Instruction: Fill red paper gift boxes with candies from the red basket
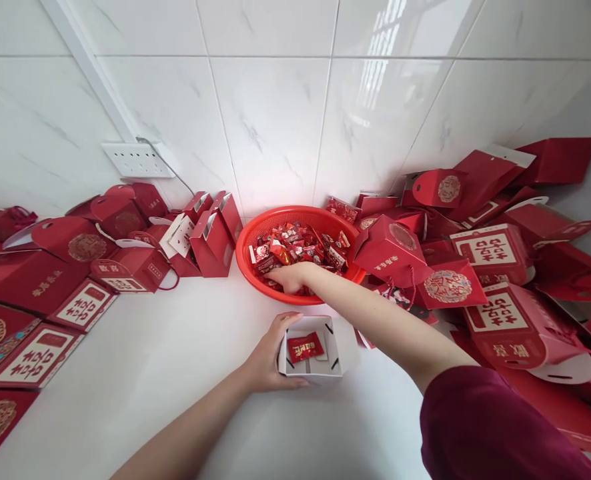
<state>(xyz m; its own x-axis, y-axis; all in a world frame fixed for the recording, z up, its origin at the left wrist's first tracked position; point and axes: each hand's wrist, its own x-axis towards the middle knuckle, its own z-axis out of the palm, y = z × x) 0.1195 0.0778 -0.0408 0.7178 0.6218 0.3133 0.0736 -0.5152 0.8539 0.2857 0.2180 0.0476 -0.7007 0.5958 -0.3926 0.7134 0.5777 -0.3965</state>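
Note:
My left hand (270,357) grips the left side of a small open box (336,373), its thumb and fingers on opposite walls. The box has a white inside, and a red packet (305,347) with gold print lies in it. My right hand (291,277) reaches across into a red plastic basket (245,263) filled with wrapped candies (305,247). Its fingers are bent together down among the candies at the near left of the pile. Whatever they pinch is hidden.
Red gift boxes (20,360) with gold and white print stand in rows at the left. More red gift boxes (495,310) lie heaped at the right. A tiled wall (270,120) rises behind the white table (165,360), with a socket strip (138,161) and a grey cable.

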